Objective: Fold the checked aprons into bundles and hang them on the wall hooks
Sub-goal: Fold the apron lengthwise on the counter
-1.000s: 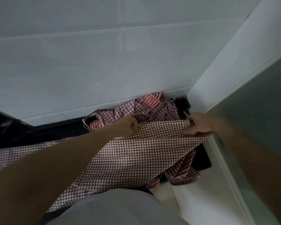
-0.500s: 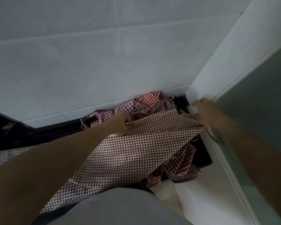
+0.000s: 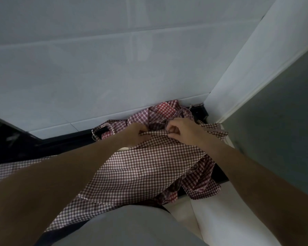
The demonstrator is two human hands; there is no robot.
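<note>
Both grips are on the same top edge of the checked apron (image 3: 146, 167). Our left hand (image 3: 135, 134) pinches the edge, fingers curled over the fabric, thumb side tucked under. Our right hand (image 3: 183, 132) pinches the edge just beside it, fingertips (image 3: 171, 129) curled in, the two hands nearly touching. The edge between them is bunched into a short fold.

From the hands the apron spreads toward us in one flat brown-and-white checked panel, draping over the near edge of the dark surface (image 3: 60, 142) and down against our grey-clad body (image 3: 132, 228). Its lower left corner runs under our left forearm.

Behind the hands lies a crumpled heap of more checked aprons (image 3: 160, 112), a redder check showing on top, pushed into the corner where the surface meets the wall. More of that darker check fabric hangs down off the right side of the surface, below our right forearm. How many aprons are in the heap we cannot tell.

Another strip of checked cloth (image 3: 11, 167) lies flat at far left on the surface.

Pale tiled wall (image 3: 96, 68) behind, white panel (image 3: 256, 68) closing the corner on the right, grey face (image 3: 283, 130) beyond it.
</note>
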